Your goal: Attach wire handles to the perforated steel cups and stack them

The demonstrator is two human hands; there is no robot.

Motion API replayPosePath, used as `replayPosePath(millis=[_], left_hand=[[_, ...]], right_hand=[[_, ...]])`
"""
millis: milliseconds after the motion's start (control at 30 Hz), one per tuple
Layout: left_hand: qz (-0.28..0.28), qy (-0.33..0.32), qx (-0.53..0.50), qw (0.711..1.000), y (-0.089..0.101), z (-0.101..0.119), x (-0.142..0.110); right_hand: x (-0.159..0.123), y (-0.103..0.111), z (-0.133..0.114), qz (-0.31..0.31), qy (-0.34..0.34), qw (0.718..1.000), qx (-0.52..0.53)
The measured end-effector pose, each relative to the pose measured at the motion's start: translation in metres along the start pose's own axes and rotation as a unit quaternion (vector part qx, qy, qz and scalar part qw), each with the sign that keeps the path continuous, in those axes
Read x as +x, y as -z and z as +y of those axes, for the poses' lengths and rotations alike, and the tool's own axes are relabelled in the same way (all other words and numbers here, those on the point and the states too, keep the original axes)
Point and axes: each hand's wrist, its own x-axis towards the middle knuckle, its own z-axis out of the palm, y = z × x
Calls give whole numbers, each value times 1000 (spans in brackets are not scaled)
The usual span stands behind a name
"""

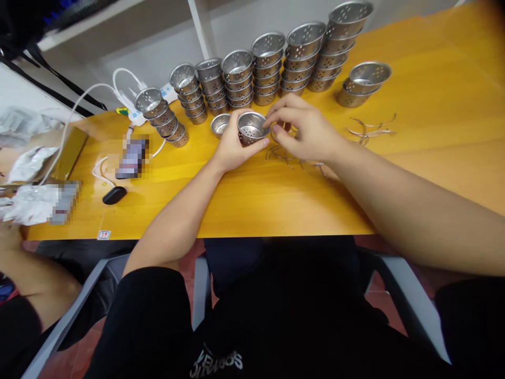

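My left hand (232,149) is wrapped round a small perforated steel cup (251,128), held just above the yellow table (244,200). My right hand (305,129) is beside the cup's right rim, fingers pinched on a thin wire piece (276,129) that is partly hidden. More wire loops (294,160) lie on the table under my right wrist. Another single cup (220,124) sits just left of the held one.
Several stacks of the same perforated cups (268,68) line the back of the table, with a short stack (361,83) at the right. Bent wire handles (369,130) lie at the right. A phone (132,157), black mouse-like object (114,195), white cables and wrappers are at the left.
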Motion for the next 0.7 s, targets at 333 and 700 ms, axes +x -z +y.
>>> replayPosePath(millis=[333,700], left_hand=[[-5,-5,-10,1000,-1,14,-2],[-5,-11,23,1000,16,4,3]], right_hand=[[-2,-14,17,-47,42,998,-1],[-1,-7,16,22,54,998,12]])
